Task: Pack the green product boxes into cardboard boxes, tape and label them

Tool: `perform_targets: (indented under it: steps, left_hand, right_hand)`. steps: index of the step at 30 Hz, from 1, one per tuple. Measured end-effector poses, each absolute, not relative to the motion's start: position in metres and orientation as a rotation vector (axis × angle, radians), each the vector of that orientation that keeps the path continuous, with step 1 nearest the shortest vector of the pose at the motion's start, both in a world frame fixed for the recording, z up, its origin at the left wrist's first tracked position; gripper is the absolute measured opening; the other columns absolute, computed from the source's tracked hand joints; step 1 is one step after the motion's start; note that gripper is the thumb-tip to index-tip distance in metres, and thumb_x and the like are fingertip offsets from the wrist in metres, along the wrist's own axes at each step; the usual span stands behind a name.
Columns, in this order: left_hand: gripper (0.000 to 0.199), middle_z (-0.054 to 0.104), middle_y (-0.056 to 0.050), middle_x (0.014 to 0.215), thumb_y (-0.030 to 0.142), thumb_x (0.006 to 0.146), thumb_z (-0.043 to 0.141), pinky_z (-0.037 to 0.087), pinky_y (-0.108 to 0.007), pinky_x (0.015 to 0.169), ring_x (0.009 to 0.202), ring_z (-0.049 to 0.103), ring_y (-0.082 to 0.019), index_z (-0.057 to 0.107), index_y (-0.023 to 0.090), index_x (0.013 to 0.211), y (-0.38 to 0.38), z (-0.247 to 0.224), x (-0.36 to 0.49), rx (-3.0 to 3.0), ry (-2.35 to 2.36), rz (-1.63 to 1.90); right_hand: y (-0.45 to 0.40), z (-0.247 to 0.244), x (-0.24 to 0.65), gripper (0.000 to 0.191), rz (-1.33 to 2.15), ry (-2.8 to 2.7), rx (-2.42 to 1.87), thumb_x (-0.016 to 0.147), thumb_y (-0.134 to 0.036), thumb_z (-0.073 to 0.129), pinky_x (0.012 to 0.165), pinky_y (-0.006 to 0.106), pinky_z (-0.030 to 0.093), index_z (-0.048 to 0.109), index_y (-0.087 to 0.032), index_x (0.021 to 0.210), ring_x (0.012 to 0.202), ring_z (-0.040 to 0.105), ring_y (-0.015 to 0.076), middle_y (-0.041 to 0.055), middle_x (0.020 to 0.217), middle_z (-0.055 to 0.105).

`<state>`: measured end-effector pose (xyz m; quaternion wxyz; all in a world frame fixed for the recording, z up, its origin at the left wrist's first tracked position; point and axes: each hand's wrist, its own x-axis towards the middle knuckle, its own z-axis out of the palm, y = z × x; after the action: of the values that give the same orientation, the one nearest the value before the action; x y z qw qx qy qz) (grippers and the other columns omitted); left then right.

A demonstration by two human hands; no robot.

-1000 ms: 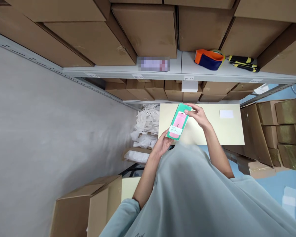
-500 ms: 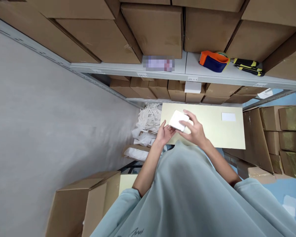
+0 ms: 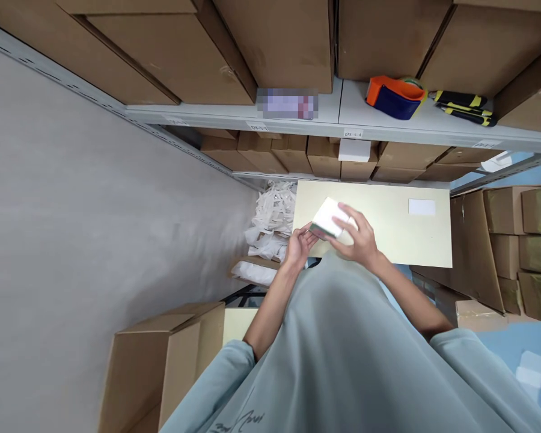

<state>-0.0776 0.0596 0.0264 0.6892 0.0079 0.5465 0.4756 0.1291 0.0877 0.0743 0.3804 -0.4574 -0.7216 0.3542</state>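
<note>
Both hands, left (image 3: 299, 245) and right (image 3: 359, 239), grip one small white box (image 3: 327, 218); contents hidden.

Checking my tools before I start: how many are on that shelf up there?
2: an orange-and-blue tape dispenser and, right of it, a black-and-yellow tool, both on the grey shelf. Boxes may hide others.

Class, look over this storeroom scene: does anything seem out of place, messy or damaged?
A loose heap of white plastic bags spills beside the table. Otherwise nothing stands out; both hands hold a small box.
</note>
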Motion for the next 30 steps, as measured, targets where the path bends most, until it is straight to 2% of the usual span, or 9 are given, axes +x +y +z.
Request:
perform_targets:
  steps: [3,6,10,15,19,23,25,28,30]
  left_hand:
    - [0.045,0.084,-0.004,0.101,0.017,0.079,0.076,0.056,-0.031,0.105,0.102,0.077,-0.022,0.081,0.020,0.123,0.033,0.038,-0.075,0.322,1.401,1.058]
    - [0.040,0.081,-0.003,0.103,0.023,0.080,0.089,0.052,-0.034,0.112,0.110,0.074,-0.024,0.084,0.024,0.119,0.019,0.059,-0.074,0.775,1.604,1.075]
    - [0.030,0.069,-0.002,0.091,0.040,0.084,0.095,0.054,-0.036,0.101,0.096,0.066,-0.023,0.087,0.025,0.109,0.029,0.081,-0.073,1.293,1.736,1.055]
    - [0.041,0.065,-0.001,0.097,0.035,0.092,0.089,0.053,-0.030,0.091,0.088,0.061,-0.016,0.082,0.023,0.130,0.075,0.075,-0.068,1.340,1.692,1.142]
    - [0.039,0.064,-0.001,0.097,0.032,0.089,0.091,0.052,-0.026,0.081,0.080,0.056,-0.013,0.083,0.022,0.126,0.108,0.051,-0.072,1.271,1.662,1.084]
    - [0.030,0.069,-0.004,0.104,0.034,0.092,0.088,0.054,-0.026,0.081,0.080,0.060,-0.013,0.086,0.023,0.120,0.103,0.021,-0.085,1.262,1.673,1.000]
    - [0.023,0.072,-0.007,0.110,0.036,0.096,0.083,0.056,-0.029,0.086,0.091,0.067,-0.017,0.087,0.023,0.115,0.087,0.003,-0.091,1.268,1.724,0.997]
    - [0.025,0.077,-0.013,0.127,0.036,0.102,0.073,0.057,-0.035,0.100,0.119,0.070,-0.026,0.087,0.021,0.117,0.061,-0.028,-0.095,1.068,1.801,1.025]
    - [0.020,0.079,-0.014,0.133,0.031,0.099,0.074,0.054,-0.037,0.109,0.130,0.068,-0.028,0.086,0.019,0.110,0.050,-0.051,-0.093,0.709,1.850,1.015]
  right_hand:
    - [0.132,0.071,0.134,0.052,0.958,-1.571,-1.259,0.091,-0.066,0.086,0.111,0.056,0.063,0.077,-0.033,0.130,0.144,0.065,0.0388,0.0124,0.155,0.069]
    - [0.166,0.049,0.141,0.057,1.160,-1.326,-1.381,0.089,-0.076,0.082,0.086,0.040,0.067,0.075,-0.027,0.115,0.108,0.075,0.0282,0.0088,0.124,0.079]
    - [0.172,0.009,0.149,0.072,1.505,-1.108,-1.534,0.088,-0.092,0.069,0.067,0.028,0.060,0.070,-0.021,0.095,0.078,0.068,0.0177,0.0034,0.091,0.074]
    - [0.132,-0.023,0.148,0.087,2.097,-0.807,-1.694,0.099,-0.097,0.045,0.057,0.027,0.060,0.072,-0.015,0.091,0.059,0.070,0.0171,0.0095,0.080,0.074]
    - [0.098,-0.035,0.144,0.087,2.427,-0.608,-1.645,0.109,-0.087,0.036,0.054,0.025,0.060,0.076,-0.013,0.090,0.053,0.069,0.0161,0.0109,0.077,0.075]
    - [0.082,-0.047,0.153,0.068,2.343,-0.600,-1.732,0.114,-0.072,0.050,0.059,0.027,0.064,0.077,-0.012,0.100,0.057,0.073,0.0176,0.0115,0.085,0.079]
    - [0.083,-0.053,0.163,0.055,2.230,-0.775,-1.831,0.115,-0.062,0.055,0.066,0.028,0.066,0.074,-0.012,0.104,0.066,0.079,0.0203,0.0124,0.091,0.080]
    - [0.099,-0.063,0.170,0.039,1.986,-1.293,-2.007,0.117,-0.049,0.056,0.078,0.029,0.066,0.073,-0.014,0.112,0.081,0.085,0.0213,0.0123,0.104,0.082]
    - [0.120,-0.070,0.165,0.030,1.821,-1.569,-2.063,0.115,-0.041,0.059,0.089,0.032,0.065,0.073,-0.014,0.119,0.094,0.085,0.0240,0.0127,0.111,0.083]
